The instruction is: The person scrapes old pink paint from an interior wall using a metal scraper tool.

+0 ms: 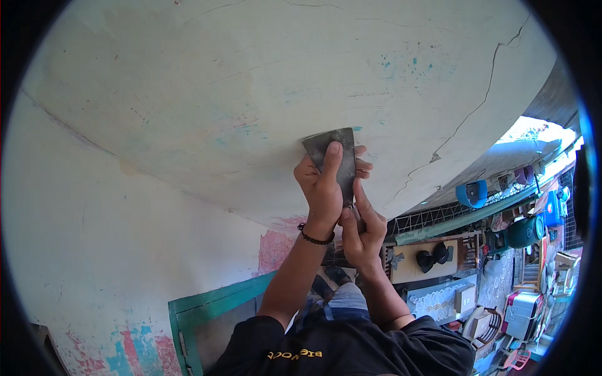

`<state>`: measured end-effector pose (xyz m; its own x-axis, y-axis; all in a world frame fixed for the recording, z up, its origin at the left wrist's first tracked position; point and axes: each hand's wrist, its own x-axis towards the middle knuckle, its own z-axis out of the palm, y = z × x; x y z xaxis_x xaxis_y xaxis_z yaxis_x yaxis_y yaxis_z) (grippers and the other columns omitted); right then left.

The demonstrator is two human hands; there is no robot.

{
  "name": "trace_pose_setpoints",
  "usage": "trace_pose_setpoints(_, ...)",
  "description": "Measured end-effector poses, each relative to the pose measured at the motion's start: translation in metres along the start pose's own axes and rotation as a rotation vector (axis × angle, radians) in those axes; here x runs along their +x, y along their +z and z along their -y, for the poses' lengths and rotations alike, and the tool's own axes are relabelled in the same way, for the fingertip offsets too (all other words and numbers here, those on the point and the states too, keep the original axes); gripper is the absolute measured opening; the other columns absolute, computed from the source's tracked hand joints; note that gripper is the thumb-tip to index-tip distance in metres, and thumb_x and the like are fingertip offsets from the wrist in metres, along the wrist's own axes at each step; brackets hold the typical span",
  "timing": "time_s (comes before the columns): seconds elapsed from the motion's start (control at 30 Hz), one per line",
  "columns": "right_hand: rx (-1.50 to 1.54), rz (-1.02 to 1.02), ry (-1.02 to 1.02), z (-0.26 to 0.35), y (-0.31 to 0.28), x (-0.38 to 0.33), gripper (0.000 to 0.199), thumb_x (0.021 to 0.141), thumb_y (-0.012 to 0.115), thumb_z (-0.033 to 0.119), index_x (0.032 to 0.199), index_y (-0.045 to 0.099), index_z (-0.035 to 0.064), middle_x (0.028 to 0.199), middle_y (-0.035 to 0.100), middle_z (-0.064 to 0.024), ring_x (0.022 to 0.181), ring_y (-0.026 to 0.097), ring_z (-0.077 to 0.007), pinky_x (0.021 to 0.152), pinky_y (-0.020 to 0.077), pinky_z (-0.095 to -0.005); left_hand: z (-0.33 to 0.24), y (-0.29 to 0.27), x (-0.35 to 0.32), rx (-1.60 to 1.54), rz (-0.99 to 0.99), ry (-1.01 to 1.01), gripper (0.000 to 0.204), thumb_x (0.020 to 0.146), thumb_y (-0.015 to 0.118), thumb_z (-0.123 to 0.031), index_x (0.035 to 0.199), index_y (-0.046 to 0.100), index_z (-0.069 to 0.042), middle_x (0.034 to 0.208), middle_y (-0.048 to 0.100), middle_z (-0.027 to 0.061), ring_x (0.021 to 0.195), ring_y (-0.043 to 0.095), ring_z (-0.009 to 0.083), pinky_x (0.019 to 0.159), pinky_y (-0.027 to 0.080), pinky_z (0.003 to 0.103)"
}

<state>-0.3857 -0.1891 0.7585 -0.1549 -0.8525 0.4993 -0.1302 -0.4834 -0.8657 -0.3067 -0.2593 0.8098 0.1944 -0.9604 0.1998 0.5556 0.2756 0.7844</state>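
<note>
Pointing lengthwise up the cracked wall [269, 75], broad edge foremost, the scraper [347, 164] is clasped around its blade by the left hand [323, 191]. Its narrow end is pinched by the right hand [365, 235].

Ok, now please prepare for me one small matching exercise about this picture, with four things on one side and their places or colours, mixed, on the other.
Things
1. Scraper
2. Bracelet
3. Frame at the lower left
4. Long crack

Places or colours
A. Green
B. Around the left wrist
C. In the pale surface, to the right of the hands
D. Held by the left hand and the right hand

Right pairs: 1-D, 2-B, 3-A, 4-C
</note>
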Motion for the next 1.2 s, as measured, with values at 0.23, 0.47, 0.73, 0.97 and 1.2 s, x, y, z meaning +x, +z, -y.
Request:
trace_pose_setpoints(0.23, -0.058, 0.04, 0.178, -0.03, 0.005, -0.047, 0.051, 0.095, 0.058, 0.001, 0.145, 0.051, -0.0033, 0.059, 0.049, -0.0018, 0.056, 0.045, -0.0032, 0.052, 0.0383, -0.0221, 0.039, -0.045, -0.022, 0.04, -0.077, -0.108, 0.029, 0.101, 0.063, -0.025, 0.102, 0.064, 0.004, 0.089, 0.073, 0.0205, 0.062, 0.07, 0.0223, 0.055, 0.057, 0.031)
trace_pose_setpoints(0.47, 0.032, 0.003, 0.217, -0.028, 0.012, -0.049, 0.049, 0.095, 0.059, 0.002, 0.144, 0.054, -0.0009, 0.059, 0.056, -0.0063, 0.054, 0.047, -0.0044, 0.051, 0.0405, -0.0241, 0.039, -0.047, -0.022, 0.033, -0.091, -0.106, 0.028, 0.1, 0.063, -0.024, 0.099, 0.065, 0.004, 0.088, 0.073, 0.0207, 0.06, 0.069, 0.0216, 0.054, 0.056, 0.032)
trace_pose_setpoints(0.73, 0.006, 0.051, 0.242, -0.041, 0.01, -0.051, 0.051, 0.096, 0.058, 0.001, 0.147, 0.051, 0.0009, 0.062, 0.059, -0.0042, 0.058, 0.054, -0.0064, 0.057, 0.0474, -0.0242, 0.044, -0.051, -0.019, 0.053, -0.053, -0.075, 0.028, 0.101, 0.062, -0.021, 0.099, 0.064, 0.007, 0.087, 0.073, 0.0216, 0.062, 0.071, 0.0237, 0.056, 0.059, 0.034)
trace_pose_setpoints(0.97, 0.145, 0.054, 0.318, -0.035, 0.011, -0.058, 0.052, 0.097, 0.057, 0.002, 0.148, 0.05, 0.0022, 0.065, 0.061, -0.0042, 0.06, 0.056, -0.007, 0.061, 0.0493, -0.0252, 0.04, -0.051, -0.024, 0.075, -0.068, -0.056, 0.029, 0.102, 0.062, -0.022, 0.1, 0.065, 0.007, 0.087, 0.073, 0.0214, 0.061, 0.071, 0.024, 0.056, 0.06, 0.034)
trace_pose_setpoints(1.2, 0.118, 0.031, 0.301, -0.038, 0.016, -0.052, 0.052, 0.097, 0.056, 0.003, 0.149, 0.05, 0.0036, 0.063, 0.062, -0.0049, 0.06, 0.056, -0.0073, 0.06, 0.0498, -0.026, 0.04, -0.049, -0.017, 0.115, -0.06, -0.049, 0.027, 0.101, 0.062, -0.022, 0.098, 0.064, 0.005, 0.086, 0.073, 0.0211, 0.061, 0.07, 0.0237, 0.055, 0.058, 0.034)
